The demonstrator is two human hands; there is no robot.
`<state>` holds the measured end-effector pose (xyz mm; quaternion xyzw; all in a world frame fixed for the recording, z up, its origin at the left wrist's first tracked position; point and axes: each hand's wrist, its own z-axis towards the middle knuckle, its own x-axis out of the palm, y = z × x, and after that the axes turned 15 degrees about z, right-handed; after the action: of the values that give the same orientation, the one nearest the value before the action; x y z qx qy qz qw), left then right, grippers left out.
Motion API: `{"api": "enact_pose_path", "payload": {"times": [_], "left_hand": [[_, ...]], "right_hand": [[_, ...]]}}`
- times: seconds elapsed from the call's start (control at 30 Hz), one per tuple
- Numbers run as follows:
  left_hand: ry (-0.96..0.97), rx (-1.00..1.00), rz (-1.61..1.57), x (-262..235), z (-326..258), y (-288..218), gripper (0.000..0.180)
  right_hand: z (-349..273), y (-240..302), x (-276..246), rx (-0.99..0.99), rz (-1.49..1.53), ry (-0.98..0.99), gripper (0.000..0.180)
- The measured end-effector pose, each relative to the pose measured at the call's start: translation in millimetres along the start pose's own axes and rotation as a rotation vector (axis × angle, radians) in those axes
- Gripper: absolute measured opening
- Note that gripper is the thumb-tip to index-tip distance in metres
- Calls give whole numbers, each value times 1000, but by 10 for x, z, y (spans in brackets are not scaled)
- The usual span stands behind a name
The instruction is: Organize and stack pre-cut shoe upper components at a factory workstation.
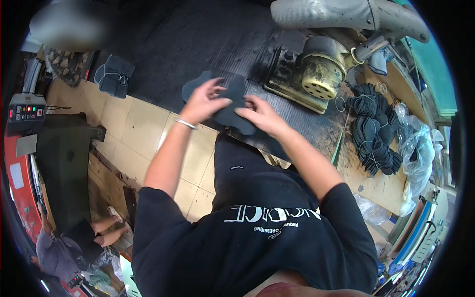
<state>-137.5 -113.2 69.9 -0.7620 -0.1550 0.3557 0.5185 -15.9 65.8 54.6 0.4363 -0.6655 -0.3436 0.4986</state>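
Both my hands hold a small stack of dark, flat, sole-shaped foam pieces (230, 101) in front of my chest, above the black rubber mat. My left hand (204, 102) grips the stack's left side, fingers spread over the top, a thin bracelet at the wrist. My right hand (261, 116) pinches its right lower edge. The pieces fan out a little between the two hands.
A yellowed motor housing (321, 76) on a metal base sits ahead right. Bundles of dark insoles (373, 131) lie on the wooden bench beside clear plastic bags (418, 153). Another tied bundle (115, 75) rests at the mat's left edge. A control box (25, 113) and a seated person (74, 247) are at left.
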Motion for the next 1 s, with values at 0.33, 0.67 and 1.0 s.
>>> {"api": "enact_pose_path", "payload": {"times": [0.33,0.67,1.0], "left_hand": [[193,-196,93,-1047,430,263,58],[-203,-349,120,-922,236,644,59],[-697,-447,-671,-171,-726,821,60]], "right_hand": [[973,-274,686,129,-181,-144,55],[1130,-273,670,200,-24,-184,64],[1115,-374,942,178,-385,67,63]]}}
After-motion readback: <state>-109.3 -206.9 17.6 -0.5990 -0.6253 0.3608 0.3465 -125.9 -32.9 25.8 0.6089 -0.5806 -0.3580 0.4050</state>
